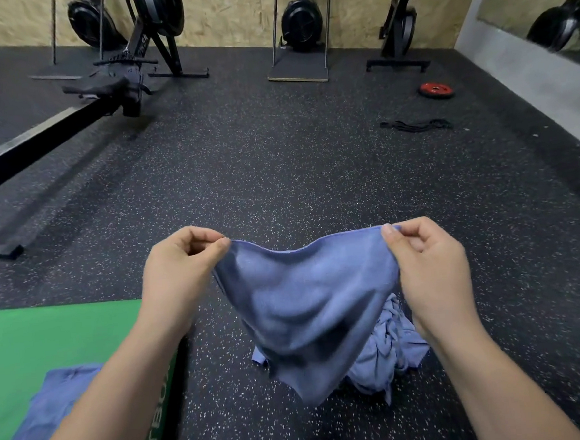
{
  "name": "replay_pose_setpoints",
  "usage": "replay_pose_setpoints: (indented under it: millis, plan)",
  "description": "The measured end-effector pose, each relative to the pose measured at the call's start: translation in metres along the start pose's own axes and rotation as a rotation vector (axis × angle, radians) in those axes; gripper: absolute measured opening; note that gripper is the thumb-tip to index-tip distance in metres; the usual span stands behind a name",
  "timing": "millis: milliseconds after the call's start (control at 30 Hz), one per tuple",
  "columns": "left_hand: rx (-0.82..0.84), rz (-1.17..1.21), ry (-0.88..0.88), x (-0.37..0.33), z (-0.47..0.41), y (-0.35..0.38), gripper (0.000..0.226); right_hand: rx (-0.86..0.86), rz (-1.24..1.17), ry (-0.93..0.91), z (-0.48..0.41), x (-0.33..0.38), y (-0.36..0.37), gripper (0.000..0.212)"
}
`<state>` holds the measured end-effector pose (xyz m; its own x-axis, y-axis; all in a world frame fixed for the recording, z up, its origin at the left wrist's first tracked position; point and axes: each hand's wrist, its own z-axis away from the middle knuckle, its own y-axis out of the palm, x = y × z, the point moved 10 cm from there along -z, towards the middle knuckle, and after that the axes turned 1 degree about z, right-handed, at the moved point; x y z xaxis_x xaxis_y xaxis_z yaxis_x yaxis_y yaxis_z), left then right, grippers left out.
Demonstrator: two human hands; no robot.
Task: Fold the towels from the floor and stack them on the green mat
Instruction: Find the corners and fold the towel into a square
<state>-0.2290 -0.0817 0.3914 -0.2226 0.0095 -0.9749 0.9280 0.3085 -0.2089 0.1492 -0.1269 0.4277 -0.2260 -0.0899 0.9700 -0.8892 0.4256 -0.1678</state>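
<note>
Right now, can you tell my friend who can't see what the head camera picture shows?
The left hand and right hand each pinch a top corner of a blue towel, holding it up over a dark speckled gym floor. A crumpled towel pile lies beneath it, and another towel rests on the green mat at the left.

White lettering (157, 419) runs sideways along the side edge of the green mat (50, 339), in the lower left of the frame. Only a few letters show, something like "rBO". The rest is hidden behind the left arm (99, 405) or lost to blur. In the upper left, small white marks (142, 44) stand on the black frame of a rowing machine (69, 122), too blurred to read.
</note>
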Motion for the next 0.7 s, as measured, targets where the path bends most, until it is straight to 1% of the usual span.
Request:
replay_pose_setpoints:
  millis: [133, 233, 333, 433, 467, 567, 600, 700]
  plan:
    - [-0.039, -0.017, -0.033, 0.005, -0.002, -0.007, 0.013, -0.032, -0.149, 0.063, -0.007, -0.009, -0.007, 0.023]
    - [-0.048, -0.031, -0.056, 0.009, 0.002, -0.002, 0.014, -0.026, -0.202, 0.106, -0.005, -0.014, -0.003, 0.025]
    - [-0.015, -0.012, -0.084, 0.011, 0.009, 0.011, 0.017, 0.016, -0.207, 0.139, -0.001, -0.020, 0.006, 0.030]
    - [0.058, 0.072, -0.102, 0.006, 0.021, 0.032, 0.016, 0.096, -0.147, 0.145, 0.008, -0.021, 0.021, 0.037]
    - [0.087, 0.091, -0.099, 0.003, 0.026, 0.039, 0.015, 0.123, -0.120, 0.142, 0.011, -0.020, 0.026, 0.036]
    - [0.168, 0.128, -0.076, -0.010, 0.041, 0.058, 0.012, 0.169, -0.017, 0.090, 0.021, -0.013, 0.036, 0.016]
    - [0.190, 0.138, -0.074, -0.014, 0.045, 0.062, 0.011, 0.174, 0.019, 0.068, 0.023, -0.009, 0.038, 0.013]
    - [0.261, 0.153, -0.074, -0.022, 0.057, 0.072, 0.014, 0.196, 0.105, 0.005, 0.031, 0.001, 0.045, 0.011]
